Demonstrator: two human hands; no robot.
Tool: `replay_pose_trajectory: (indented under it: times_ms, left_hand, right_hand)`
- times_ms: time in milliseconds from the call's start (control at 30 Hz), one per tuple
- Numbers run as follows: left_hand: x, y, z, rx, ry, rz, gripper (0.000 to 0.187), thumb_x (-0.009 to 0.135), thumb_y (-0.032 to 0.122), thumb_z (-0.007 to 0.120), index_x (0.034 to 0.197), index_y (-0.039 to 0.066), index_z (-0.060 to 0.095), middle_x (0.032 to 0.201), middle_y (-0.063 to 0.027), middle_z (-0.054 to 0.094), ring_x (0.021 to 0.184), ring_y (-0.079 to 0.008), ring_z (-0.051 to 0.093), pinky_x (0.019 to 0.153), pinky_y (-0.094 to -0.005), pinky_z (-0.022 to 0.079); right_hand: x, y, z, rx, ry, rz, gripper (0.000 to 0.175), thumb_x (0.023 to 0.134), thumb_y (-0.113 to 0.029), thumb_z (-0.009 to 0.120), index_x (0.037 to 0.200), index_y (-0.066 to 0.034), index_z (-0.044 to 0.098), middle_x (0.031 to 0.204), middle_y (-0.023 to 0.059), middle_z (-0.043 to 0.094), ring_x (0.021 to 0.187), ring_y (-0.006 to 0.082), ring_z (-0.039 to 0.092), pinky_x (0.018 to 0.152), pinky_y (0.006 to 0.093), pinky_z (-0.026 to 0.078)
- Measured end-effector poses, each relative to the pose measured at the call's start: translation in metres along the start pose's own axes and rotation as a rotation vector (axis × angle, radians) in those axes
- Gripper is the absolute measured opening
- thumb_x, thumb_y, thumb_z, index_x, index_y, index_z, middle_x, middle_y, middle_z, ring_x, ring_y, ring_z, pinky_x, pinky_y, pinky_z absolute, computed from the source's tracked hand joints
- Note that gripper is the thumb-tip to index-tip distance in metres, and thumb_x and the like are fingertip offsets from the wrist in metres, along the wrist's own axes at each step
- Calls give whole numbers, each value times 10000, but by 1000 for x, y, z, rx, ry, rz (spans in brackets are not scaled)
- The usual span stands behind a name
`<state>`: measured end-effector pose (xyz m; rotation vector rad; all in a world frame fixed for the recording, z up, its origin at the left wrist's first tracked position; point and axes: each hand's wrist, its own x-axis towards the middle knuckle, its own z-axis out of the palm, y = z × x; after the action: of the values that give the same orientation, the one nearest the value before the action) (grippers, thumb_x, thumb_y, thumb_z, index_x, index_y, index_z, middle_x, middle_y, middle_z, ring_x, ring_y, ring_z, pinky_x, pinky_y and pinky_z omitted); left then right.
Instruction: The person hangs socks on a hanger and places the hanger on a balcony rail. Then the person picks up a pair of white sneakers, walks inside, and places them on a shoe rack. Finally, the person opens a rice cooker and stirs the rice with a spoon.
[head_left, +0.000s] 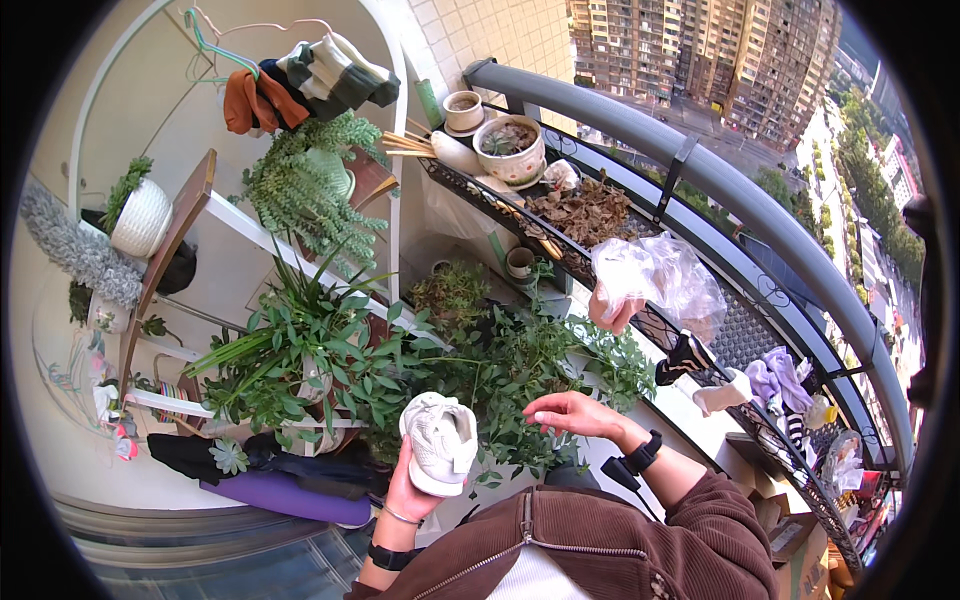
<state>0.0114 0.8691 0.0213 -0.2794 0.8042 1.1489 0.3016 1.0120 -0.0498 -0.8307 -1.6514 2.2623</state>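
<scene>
A small white shoe (441, 444) rests in my left hand (412, 480), its opening facing up, with my fingers along its lower side. To the right of the shoe and apart from it, my right hand (574, 415) hovers with slightly bent fingers and holds nothing. Beyond it, another person's hand (615, 309) is at the railing shelf with a crumpled clear plastic bag (660, 281). Leafy green plants (502, 382) lie below and beyond my hands.
A metal balcony railing (757, 217) curves along the right. Its shelf holds a flowerpot (511, 150), dry leaves (589, 210) and socks (776, 379). At left are a plant stand (169, 247), hanging clothes (322, 75) and a purple rolled mat (292, 496). Cardboard boxes (795, 540) stand lower right.
</scene>
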Motion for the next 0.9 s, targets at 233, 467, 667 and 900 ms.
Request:
replay_pose_trajectory:
  times_ms: [233, 467, 667, 900]
  left_hand:
    - [29, -2, -5, 40, 31, -29, 580, 967, 592, 402, 1419, 232, 449, 1352, -57, 559, 1151, -342, 573, 844, -581, 500]
    - [52, -7, -16, 61, 86, 5, 563, 1008, 482, 424, 1459, 147, 401, 1431, -53, 502, 1281, -275, 506, 1089, -451, 396]
    - [68, -8, -24, 113, 195, 57, 600, 1015, 507, 371, 1495, 150, 341, 1468, -76, 457, 1315, -307, 465, 1102, -496, 368]
    - [85, -7, -33, 149, 230, 35, 620, 1020, 524, 323, 1502, 135, 317, 1480, -86, 438, 1333, -305, 449, 1112, -499, 358]
  right_hand:
    - [6, 27, -17, 62, -38, 99, 426, 997, -370, 543, 1306, -78, 577, 1152, 37, 665, 915, 103, 611, 774, 265, 517]
    - [29, 62, -25, 162, -83, 205, 430, 998, -372, 537, 1311, -78, 572, 1167, 40, 658, 900, 106, 611, 786, 265, 513]
    - [49, 91, -27, 236, -149, 250, 439, 992, -400, 549, 1302, -92, 586, 1092, 3, 648, 924, 90, 593, 783, 257, 512]
    - [73, 115, -32, 282, -184, 282, 416, 996, -372, 547, 1307, -98, 585, 1129, 1, 644, 936, 82, 594, 788, 247, 510]
